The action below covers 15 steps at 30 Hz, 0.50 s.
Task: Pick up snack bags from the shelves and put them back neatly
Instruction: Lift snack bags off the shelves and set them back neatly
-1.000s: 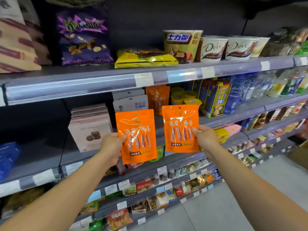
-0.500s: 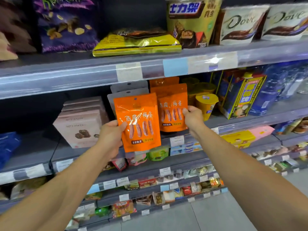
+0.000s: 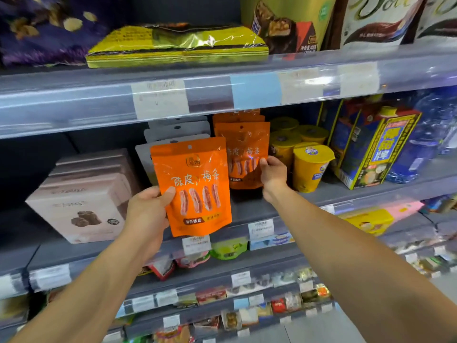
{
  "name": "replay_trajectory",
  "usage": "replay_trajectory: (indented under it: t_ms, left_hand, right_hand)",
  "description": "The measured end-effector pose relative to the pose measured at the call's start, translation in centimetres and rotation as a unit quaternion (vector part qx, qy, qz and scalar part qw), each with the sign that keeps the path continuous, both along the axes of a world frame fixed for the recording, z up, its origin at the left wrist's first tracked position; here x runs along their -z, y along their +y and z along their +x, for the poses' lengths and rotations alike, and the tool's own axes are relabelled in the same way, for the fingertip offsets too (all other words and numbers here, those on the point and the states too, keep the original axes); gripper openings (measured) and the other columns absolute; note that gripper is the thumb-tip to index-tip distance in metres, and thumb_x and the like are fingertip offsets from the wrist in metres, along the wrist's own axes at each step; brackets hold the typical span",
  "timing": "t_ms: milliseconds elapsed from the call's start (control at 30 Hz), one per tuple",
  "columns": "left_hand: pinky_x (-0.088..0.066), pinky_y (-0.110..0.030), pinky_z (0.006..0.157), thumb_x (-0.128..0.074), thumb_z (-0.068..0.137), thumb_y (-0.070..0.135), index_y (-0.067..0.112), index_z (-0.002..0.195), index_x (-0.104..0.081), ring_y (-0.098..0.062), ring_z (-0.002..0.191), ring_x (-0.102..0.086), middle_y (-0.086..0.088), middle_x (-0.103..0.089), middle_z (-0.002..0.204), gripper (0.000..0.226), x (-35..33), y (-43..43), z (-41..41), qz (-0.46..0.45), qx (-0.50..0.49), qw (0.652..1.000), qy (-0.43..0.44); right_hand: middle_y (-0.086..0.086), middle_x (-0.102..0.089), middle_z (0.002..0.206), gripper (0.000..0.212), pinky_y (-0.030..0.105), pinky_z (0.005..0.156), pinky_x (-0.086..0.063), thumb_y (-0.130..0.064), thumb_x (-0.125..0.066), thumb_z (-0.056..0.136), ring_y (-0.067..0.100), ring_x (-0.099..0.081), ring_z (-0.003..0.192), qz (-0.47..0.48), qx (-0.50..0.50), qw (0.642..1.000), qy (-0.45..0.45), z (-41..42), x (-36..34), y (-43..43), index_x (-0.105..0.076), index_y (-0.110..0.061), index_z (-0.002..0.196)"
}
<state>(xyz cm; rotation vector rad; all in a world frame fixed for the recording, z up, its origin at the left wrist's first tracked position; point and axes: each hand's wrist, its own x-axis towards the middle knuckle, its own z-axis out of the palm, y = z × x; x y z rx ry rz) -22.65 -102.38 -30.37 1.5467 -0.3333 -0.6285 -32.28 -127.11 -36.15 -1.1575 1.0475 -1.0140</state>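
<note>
My left hand (image 3: 148, 209) grips an orange snack bag (image 3: 195, 186) by its left edge, upright, in front of the middle shelf (image 3: 249, 206). My right hand (image 3: 273, 173) holds a second orange snack bag (image 3: 243, 154) by its right edge. That bag stands on the shelf at the front of a row of matching orange bags (image 3: 237, 117). The near bag covers the lower left part of the far one.
Grey-white pouches (image 3: 178, 131) stand behind the left bag. Pink boxes (image 3: 81, 196) sit to the left, yellow cups (image 3: 310, 164) and blue-yellow cartons (image 3: 376, 147) to the right. The upper shelf (image 3: 222, 92) overhangs closely, carrying a flat yellow bag (image 3: 173, 45).
Both hands and the camera moved toward the shelf. The right bag went back into the row of orange bags; the left bag came closer to the shelf front.
</note>
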Motion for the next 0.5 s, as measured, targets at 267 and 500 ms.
replay_trajectory:
  t_ms: [267,500]
  left_hand:
    - [-0.054,-0.036,0.068,-0.053,0.098,0.019,0.015,0.106,-0.069,-0.018,0.082,-0.074,-0.002,-0.078,0.092,0.019,0.6,-0.7,0.0,-0.002,-0.001,1.0,0.0]
    - [-0.055,-0.042,0.076,-0.052,0.098,0.017,0.011,0.111,-0.068,-0.024,0.09,-0.073,-0.007,-0.076,0.099,0.021,0.6,-1.4,-0.5,-0.011,-0.004,1.0,0.004]
  right_hand:
    - [-0.007,-0.069,0.087,0.019,0.027,0.07,-0.048,-0.02,-0.047,0.1,0.012,-0.063,0.085,-0.001,0.001,1.0,-0.03,0.1,1.4,-1.6,-0.066,-0.022,0.098]
    - [0.003,-0.067,0.104,0.023,0.029,0.076,-0.048,-0.026,-0.046,0.101,0.015,-0.062,0.09,-0.009,-0.014,1.0,0.002,0.4,1.4,-2.3,-0.062,-0.015,0.114]
